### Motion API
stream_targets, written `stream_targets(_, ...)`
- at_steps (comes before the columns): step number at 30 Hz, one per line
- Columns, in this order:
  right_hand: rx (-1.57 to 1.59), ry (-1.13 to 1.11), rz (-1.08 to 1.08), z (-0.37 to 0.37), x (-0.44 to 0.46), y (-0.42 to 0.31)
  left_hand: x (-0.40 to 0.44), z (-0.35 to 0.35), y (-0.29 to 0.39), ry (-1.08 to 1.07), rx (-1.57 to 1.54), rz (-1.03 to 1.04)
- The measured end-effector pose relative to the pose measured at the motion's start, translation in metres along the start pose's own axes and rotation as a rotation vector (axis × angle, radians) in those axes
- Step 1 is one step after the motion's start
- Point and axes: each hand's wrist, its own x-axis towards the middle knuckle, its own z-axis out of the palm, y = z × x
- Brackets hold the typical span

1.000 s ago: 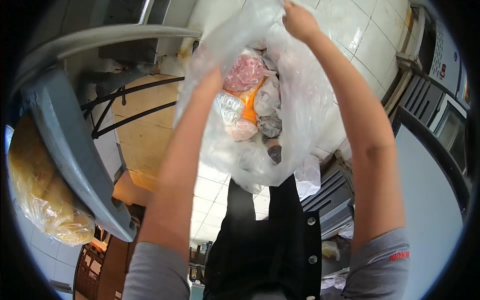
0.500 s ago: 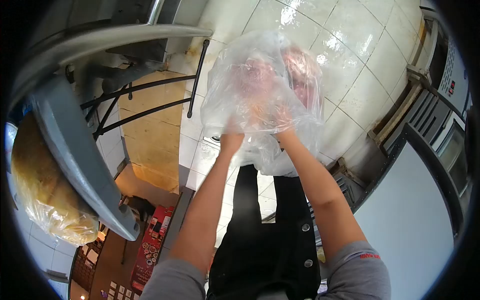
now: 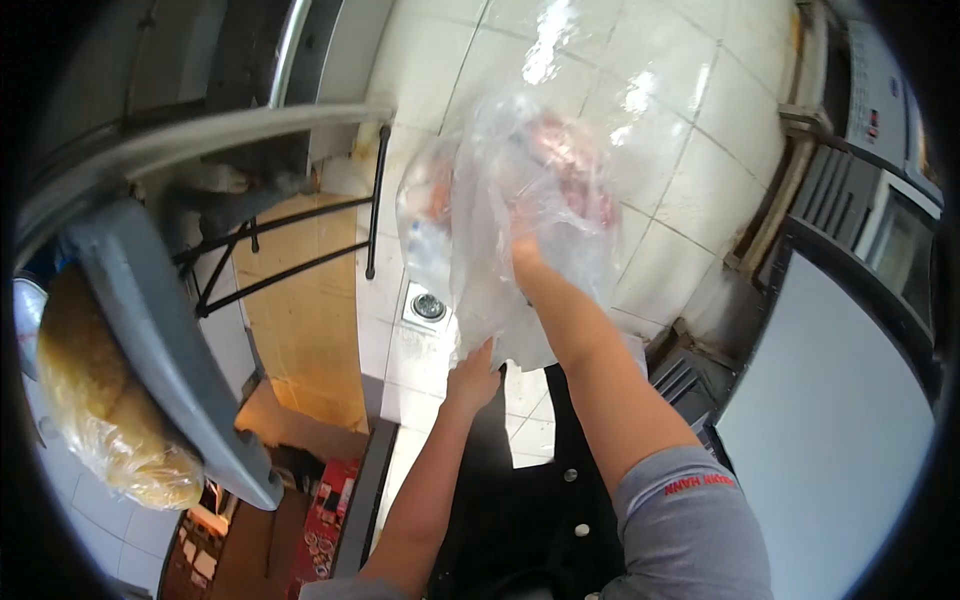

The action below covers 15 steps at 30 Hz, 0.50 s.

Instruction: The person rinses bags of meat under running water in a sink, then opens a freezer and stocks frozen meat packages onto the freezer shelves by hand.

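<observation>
A large clear plastic bag (image 3: 490,270) hangs open in front of me, with pinkish-red lumps (image 3: 575,165) that look like meat packed in plastic at its far end. My left hand (image 3: 476,375) is closed on the near edge of the bag. My right hand (image 3: 524,240) reaches inside it, near the pink lumps. Its fingers are blurred and covered by the plastic. On the left side of the bag, another clear wrapped bundle (image 3: 425,215) shows orange and bluish-white patches; whether it is separate I cannot tell.
White floor tiles (image 3: 680,140) look wet, with a round drain (image 3: 428,307) in them. To the left stand black metal legs (image 3: 290,210), cardboard (image 3: 300,300), and a grey surface (image 3: 165,350) bearing a bag of yellowish food (image 3: 110,420). At right are a pale panel (image 3: 820,400) and kitchen appliances (image 3: 900,240).
My left hand has come out of the bag's far part toward me, onto its near edge. My right hand has gone deeper in. The bag is now narrower, and the drain shows more fully.
</observation>
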Motion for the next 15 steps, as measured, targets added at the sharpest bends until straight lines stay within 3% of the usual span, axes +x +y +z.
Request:
stream_targets(2,0.064,0.009,0.106,-0.024,-0.045,0.000,-0.027,-0.012,0.020,0.027,0.179,-0.075)
stream_targets(4,0.180,0.058,0.229,-0.066,-0.109,-0.007,-0.055,-0.012,0.041,0.459,0.131,0.230)
stream_targets(5,0.328,0.343,0.133,-0.079,-0.148,-0.011,-0.065,-0.012,0.058,0.536,-0.222,0.322)
stream_targets(6,0.399,0.352,0.219,-0.055,-0.173,0.000,-0.073,-0.009,0.070,0.557,-0.285,0.398)
stream_targets(7,0.425,0.663,0.034,-0.029,-0.199,0.013,-0.073,0.008,0.075,0.328,-0.678,0.284)
stream_targets(8,0.118,0.666,0.227,-0.050,-0.252,-0.008,-0.087,0.008,0.102,0.050,-1.043,-0.058)
stream_targets(9,0.333,0.417,0.461,-0.114,-0.327,-0.054,-0.105,0.006,0.122,-0.340,-1.295,-0.104)
stream_targets(10,0.382,0.422,0.520,-0.106,-0.368,-0.060,-0.103,0.022,0.127,-0.717,-1.493,-0.206)
stream_targets(12,0.509,0.940,0.466,-0.120,-0.457,-0.092,-0.140,0.051,0.162,-0.912,-1.279,-0.009)
stream_targets(14,0.361,0.898,0.499,-0.120,-0.523,-0.096,-0.181,0.075,0.182,-1.013,-1.117,0.093)
stream_targets(15,0.455,1.065,0.473,-0.134,-0.569,-0.107,-0.205,0.084,0.205,-1.074,-1.017,0.118)
